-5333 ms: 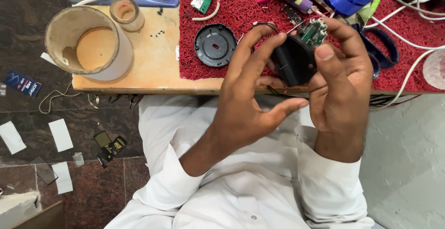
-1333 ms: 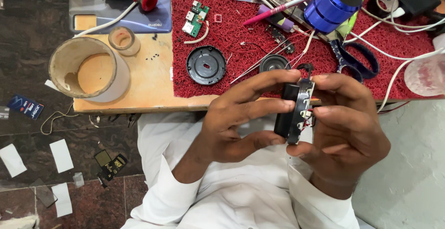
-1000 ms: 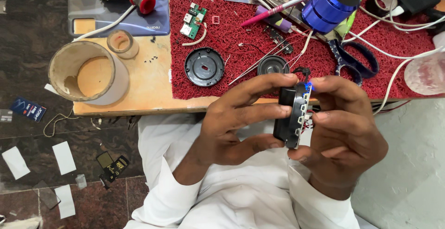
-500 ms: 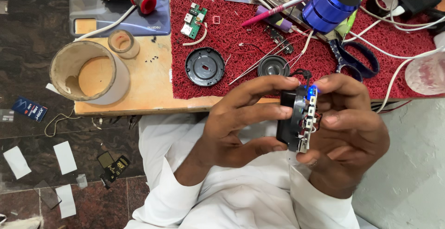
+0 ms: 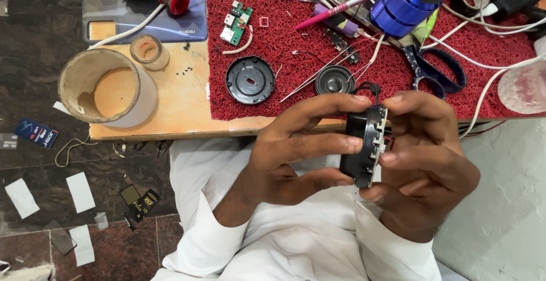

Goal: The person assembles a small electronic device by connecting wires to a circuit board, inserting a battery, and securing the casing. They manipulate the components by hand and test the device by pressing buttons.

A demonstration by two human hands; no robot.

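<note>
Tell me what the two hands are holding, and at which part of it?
A small black device housing, held edge-on between both hands: left hand fingers on its dark flat face, right hand fingers on the opposite side with metal tabs.

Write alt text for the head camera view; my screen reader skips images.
Both hands, left hand and right hand, grip a small black device edge-on above the lap. Behind it, a red mat holds a round black cover, small speaker, circuit board and scissors.
</note>
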